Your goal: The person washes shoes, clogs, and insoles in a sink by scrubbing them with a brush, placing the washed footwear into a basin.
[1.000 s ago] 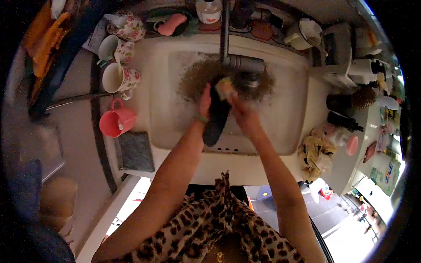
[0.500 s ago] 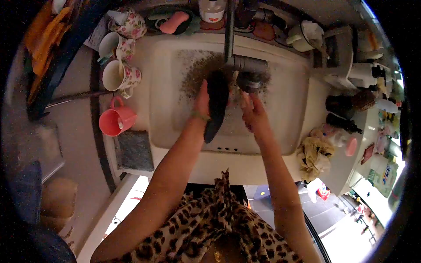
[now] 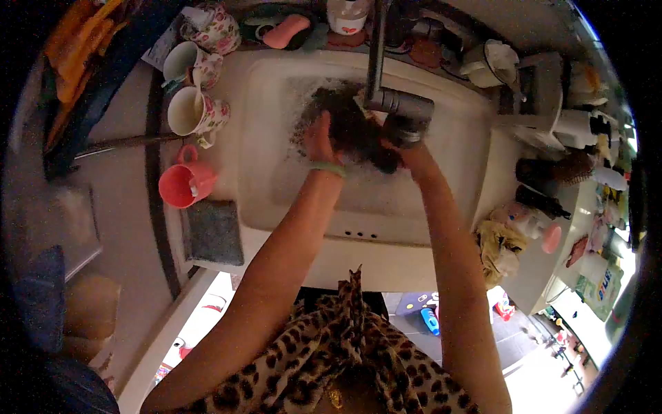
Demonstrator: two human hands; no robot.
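Note:
In the basin, my left hand (image 3: 321, 143) grips the near-left side of a black shoe (image 3: 355, 131), which is long, dark and smeared by motion. The shoe lies slanted, its lower end pointing right. My right hand (image 3: 414, 160) is closed at the shoe's right side, just under the tap head (image 3: 403, 127). A pale strip, seemingly part of a brush (image 3: 367, 109), shows between the shoe and the tap; the fingers around its handle are mostly hidden. Dark specks and splashes spread over the basin floor around the shoe.
The white sink (image 3: 276, 214) surrounds both hands, with the dark tap (image 3: 376, 55) reaching over it. Floral cups (image 3: 187, 110) and a pink mug (image 3: 185, 183) stand along the left edge. A soap dish (image 3: 286, 32) sits behind; bottles and a hairbrush (image 3: 576, 165) are at the right.
The shoe has turned from nearly upright in view to a slant, its lower end swinging right. My right hand has moved slightly right, closer to the shoe's lower end.

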